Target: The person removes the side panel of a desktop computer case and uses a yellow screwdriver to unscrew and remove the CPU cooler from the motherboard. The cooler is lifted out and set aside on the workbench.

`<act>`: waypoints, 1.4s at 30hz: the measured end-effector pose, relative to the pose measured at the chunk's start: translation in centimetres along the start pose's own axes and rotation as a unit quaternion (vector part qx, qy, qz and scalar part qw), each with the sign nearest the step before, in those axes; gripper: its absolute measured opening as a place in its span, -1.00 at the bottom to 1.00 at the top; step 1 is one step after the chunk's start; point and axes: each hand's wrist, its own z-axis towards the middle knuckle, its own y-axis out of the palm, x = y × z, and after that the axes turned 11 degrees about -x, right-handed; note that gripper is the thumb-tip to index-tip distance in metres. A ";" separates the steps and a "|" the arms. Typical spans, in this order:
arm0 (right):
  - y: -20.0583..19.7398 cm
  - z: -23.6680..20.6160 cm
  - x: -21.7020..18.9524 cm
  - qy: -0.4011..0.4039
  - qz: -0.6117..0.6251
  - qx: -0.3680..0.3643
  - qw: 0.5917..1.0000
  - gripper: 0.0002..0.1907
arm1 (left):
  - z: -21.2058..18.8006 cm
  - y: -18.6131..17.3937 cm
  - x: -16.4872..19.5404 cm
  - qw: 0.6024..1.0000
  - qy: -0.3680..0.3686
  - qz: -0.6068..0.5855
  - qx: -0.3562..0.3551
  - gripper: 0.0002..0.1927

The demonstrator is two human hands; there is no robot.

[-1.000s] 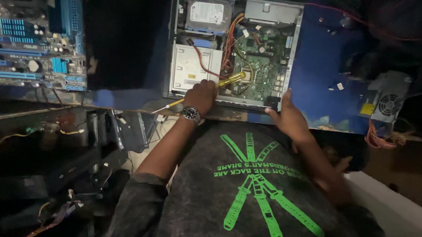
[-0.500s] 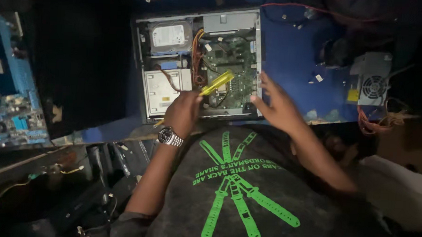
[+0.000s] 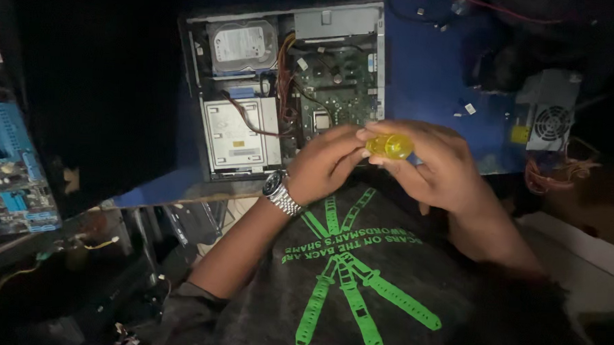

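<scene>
Both my hands are raised in front of my chest, over the near edge of an open desktop computer case (image 3: 194, 100). A yellow-handled screwdriver (image 3: 389, 146) is held between them, its handle end pointing at the camera. My left hand (image 3: 321, 167), with a metal watch (image 3: 281, 194) on the wrist, pinches the handle from the left. My right hand (image 3: 440, 169) cups it from the right. The screwdriver's shaft is hidden. Inside the case I see a hard drive (image 3: 242, 44), a white drive box (image 3: 237, 132) and a green circuit board (image 3: 341, 78).
The case lies on a blue mat (image 3: 426, 68). A grey power supply with a fan grille (image 3: 550, 120) and loose red wires (image 3: 559, 171) sit at the right. A bare blue motherboard (image 3: 11, 176) lies at the far left. Cables and metal parts clutter the dark lower left.
My left hand has drawn the screwdriver out of the case toward my chest. My right hand left the case edge and joined it on the handle.
</scene>
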 end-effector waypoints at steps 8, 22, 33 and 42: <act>1.5 -1.9 3.4 0.044 -0.031 -0.024 0.998 -0.56 | -1.0 2.0 -3.5 0.996 -0.060 -0.032 -0.056 -0.79; -0.2 -5.1 -0.1 0.066 -0.062 0.035 0.995 -0.49 | 0.5 1.6 0.2 0.996 -0.006 0.004 -0.084 -0.80; 2.2 -5.4 4.0 0.036 -0.051 0.037 0.997 -0.45 | 1.0 2.8 -3.6 0.989 -0.034 0.023 -0.142 -0.83; 3.2 -5.8 5.8 0.058 -0.061 0.040 0.996 -0.49 | 0.7 3.6 -5.8 0.989 -0.042 0.000 -0.139 -0.82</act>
